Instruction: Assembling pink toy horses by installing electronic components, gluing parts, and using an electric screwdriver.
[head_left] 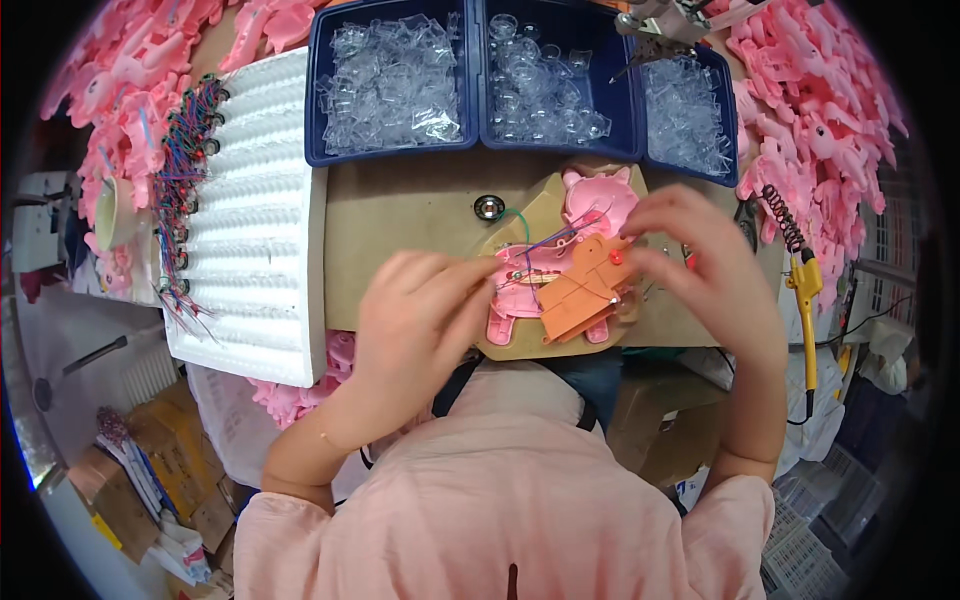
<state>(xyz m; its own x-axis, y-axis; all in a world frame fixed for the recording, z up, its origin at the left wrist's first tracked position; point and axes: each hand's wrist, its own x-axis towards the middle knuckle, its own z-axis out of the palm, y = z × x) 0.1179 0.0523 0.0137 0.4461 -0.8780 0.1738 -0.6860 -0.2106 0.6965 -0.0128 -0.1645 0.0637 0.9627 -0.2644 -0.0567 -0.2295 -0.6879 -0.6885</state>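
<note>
A pink plastic toy shell (517, 303), animal-shaped with a rounded head (600, 205), lies hollow side up on a tan fixture (520, 347). Across its body rests an orange block-like part (580, 298) with a small red piece (616, 258). Thin coloured wires (560, 236) cross the shell, and a green wire leads to a round speaker (489, 207) beside it. My left hand (425, 315) pinches at the shell's left edge; what sits between its fingertips is hidden. By the orange part's upper right, my right hand (705, 265) has thumb and index finger apart.
Blue bins (478, 120) of clear plastic pieces line the back, under a metal machine head (660, 40). At left stands a white ridged foam tray (262, 220) with wired components (190, 170). Pink shells (820, 110) pile on both sides. A yellow soldering iron (806, 300) hangs right.
</note>
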